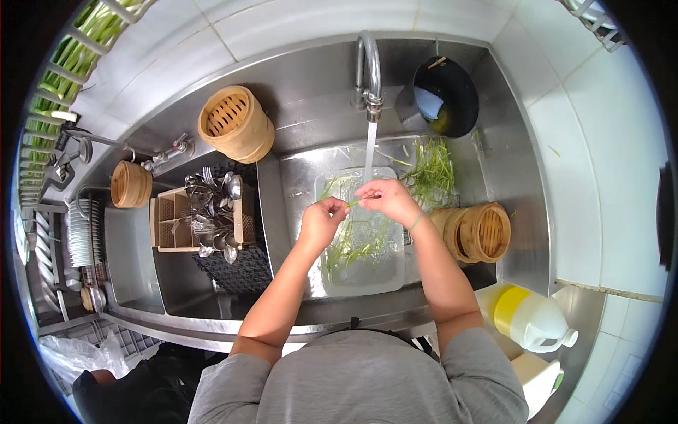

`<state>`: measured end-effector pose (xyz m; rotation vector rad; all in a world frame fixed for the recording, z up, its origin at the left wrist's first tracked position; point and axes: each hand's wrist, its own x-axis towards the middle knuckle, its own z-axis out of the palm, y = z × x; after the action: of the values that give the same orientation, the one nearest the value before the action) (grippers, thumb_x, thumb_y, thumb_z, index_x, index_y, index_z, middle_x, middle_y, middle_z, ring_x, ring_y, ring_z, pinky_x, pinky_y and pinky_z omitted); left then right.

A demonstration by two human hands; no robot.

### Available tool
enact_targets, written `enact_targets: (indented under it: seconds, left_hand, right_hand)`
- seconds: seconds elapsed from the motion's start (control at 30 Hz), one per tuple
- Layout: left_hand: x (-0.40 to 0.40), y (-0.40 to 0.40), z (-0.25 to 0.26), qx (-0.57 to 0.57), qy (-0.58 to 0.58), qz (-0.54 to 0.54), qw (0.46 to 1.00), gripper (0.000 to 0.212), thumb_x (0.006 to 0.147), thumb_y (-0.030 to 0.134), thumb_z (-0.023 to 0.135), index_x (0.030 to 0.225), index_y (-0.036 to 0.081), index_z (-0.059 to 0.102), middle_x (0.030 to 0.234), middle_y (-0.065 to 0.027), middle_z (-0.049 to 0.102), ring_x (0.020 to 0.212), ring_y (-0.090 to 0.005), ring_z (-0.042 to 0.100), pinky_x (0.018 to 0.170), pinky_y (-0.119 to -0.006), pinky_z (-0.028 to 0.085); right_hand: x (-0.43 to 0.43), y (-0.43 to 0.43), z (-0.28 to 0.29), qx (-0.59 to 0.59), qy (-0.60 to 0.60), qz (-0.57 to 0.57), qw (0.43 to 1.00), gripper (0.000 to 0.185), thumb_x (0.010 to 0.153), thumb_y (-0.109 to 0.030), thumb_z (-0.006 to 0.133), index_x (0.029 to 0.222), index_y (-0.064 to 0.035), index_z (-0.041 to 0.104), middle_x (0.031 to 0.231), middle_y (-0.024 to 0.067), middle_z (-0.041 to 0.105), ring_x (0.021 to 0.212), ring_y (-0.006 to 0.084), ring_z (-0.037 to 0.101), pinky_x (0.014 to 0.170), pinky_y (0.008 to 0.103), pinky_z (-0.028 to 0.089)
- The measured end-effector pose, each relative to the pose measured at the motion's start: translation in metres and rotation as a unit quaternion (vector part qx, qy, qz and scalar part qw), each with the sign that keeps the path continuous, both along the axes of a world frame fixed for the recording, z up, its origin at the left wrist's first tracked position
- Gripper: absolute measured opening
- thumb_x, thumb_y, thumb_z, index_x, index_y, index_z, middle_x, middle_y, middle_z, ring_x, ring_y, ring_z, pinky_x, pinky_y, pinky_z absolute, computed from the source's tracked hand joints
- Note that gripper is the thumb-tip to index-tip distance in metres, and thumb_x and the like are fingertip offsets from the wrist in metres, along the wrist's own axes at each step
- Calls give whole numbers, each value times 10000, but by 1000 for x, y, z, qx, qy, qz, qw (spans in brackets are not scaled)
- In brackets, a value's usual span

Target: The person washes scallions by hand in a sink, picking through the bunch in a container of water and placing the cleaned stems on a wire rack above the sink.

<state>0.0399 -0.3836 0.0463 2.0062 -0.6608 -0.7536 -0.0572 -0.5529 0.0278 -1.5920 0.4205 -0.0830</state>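
Both hands meet above a clear plastic tub [397, 265] in a stainless steel sink. My left hand [323, 217] pinches one end of a short green stalk [351, 203] between thumb and fingers. The fingers of my right hand [389, 200] grip its other end. Water runs from the faucet [374, 79] into the tub, just behind the hands. Cut green stalks [355, 246] float in the tub's water. A heap of similar thin greens [434, 172] lies in the sink to the right of the tub.
Bamboo steamers [492, 233] stand right, others [235, 124] back left. A black pot [461, 98] holding a blue cloth sits back right. Left are a cutlery rack [172, 220] and stacked plates [83, 233]. Plastic jugs [535, 318] are at lower right. Someone in dark clothing [137, 387] is at lower left.
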Motion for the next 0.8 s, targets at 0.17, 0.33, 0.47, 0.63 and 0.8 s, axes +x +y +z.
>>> enact_targets:
  seconds: [0.17,0.33,0.47,0.63,0.8]
  left_hand:
    - [-4,5,3,32,-11,-31,999,146,818,149,682,860,10,668,702,-49,644,646,-67,568,593,-233,444]
    - [5,17,-8,-10,98,-15,995,128,850,120,642,847,-8,642,703,-28,634,641,-79,559,635,-229,441]
    - [11,24,-23,-125,213,23,969,117,884,125,606,907,11,611,785,-47,643,715,-107,591,724,-246,438]
    - [0,-5,-17,-192,301,103,928,135,900,204,591,944,79,618,921,-9,655,865,-101,575,813,-267,402]
    - [5,-58,-19,-191,307,85,928,117,891,226,600,952,127,618,974,34,655,927,-90,553,837,-268,368]
  right_hand:
    - [-7,15,-8,-48,-78,-29,995,82,792,-5,639,871,-6,617,820,24,603,753,120,571,687,249,465]
    - [-27,-13,-20,123,-110,-296,941,92,821,-11,602,912,-1,599,852,44,584,802,144,563,749,262,456]
    - [-58,-59,-27,-411,43,-375,830,245,859,-106,596,1084,-10,580,1026,121,606,942,249,570,866,322,449]
    - [-36,-12,-28,-160,33,-242,956,456,850,-199,646,1233,13,516,1087,122,612,1029,211,572,910,301,434]
    - [-9,24,-19,155,-26,-166,974,200,880,-114,605,1046,-4,597,924,45,633,838,120,593,809,255,464]
